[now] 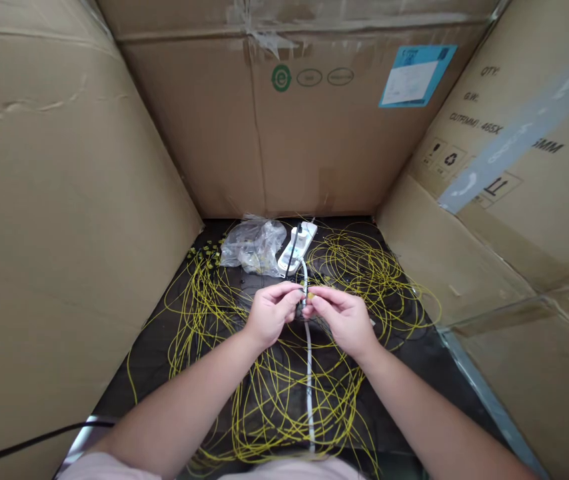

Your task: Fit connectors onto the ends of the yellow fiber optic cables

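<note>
The item in hand is a small yellow piece (310,296), located on the near side of the power strip (306,241), beyond which no finer detail can be made out. Your right hand (347,319) pinches it between thumb and forefinger. Your left hand (272,313), directly facing, has thumb and forefinger pressed together on a small dark piece (300,291), too blurred to identify.

A white cable (309,383) runs from the power strip toward you, passing below your hands. A black cord (292,251) lies across the power strip; any lettering there is illegible. Thin yellow cables (299,408) lie in loose loops to the left, to the right and on the near side of the power strip, over a dark tabletop (427,363). Just left of the power strip sits a crumpled clear plastic bag (253,245).

Behind the power strip stands a back carton (189,107), marked with a green round "e" logo (281,78) and two ovals of unreadable print. Its blue label (441,67) carries a white sheet, text too small to read. Right of the power strip, a side carton (509,280) reads "QTY:", "G.W." and "465X", with grey tape (519,137) crossing the last line before "MM". Handling symbols include recycling arrows and paired upward arrows.
</note>
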